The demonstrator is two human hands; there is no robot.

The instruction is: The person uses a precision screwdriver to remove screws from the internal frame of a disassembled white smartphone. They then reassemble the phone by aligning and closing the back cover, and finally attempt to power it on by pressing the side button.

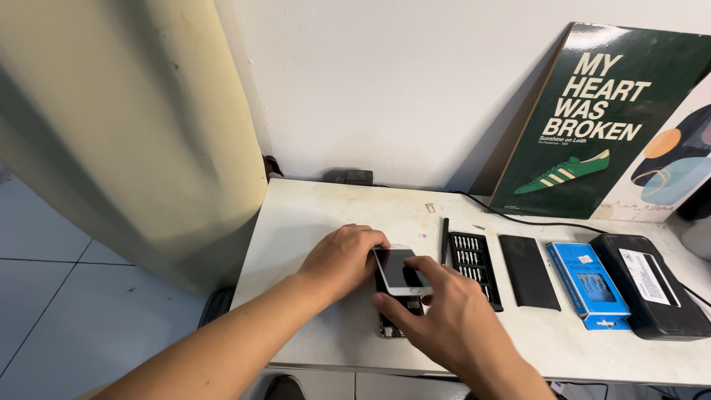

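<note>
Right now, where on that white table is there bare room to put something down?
The table is bare along its left side, from the back wall forward to the left hand. A second bare strip runs behind the bit tray, up to the black cable. The right side is crowded: bit tray, black lid, blue box and black case lie side by side. Both hands cover the phone.

1. The left hand [342, 259] rests curled over the left edge of a white smartphone screen panel [400, 270], fingers touching it.
2. The right hand [453, 318] pinches the panel's lower right side, thumb under, fingers on top.
3. The panel sits tilted above the opened phone body [392, 323] lying on the white counter [311, 222].
4. Just right lie a black pen-like tool [444, 238], a tray of screwdriver bits [474, 263], a black flat lid [528, 271], a blue box [590, 283] and a black case [652, 285].
5. A green shoe poster [592, 118] leans on the wall.
</note>
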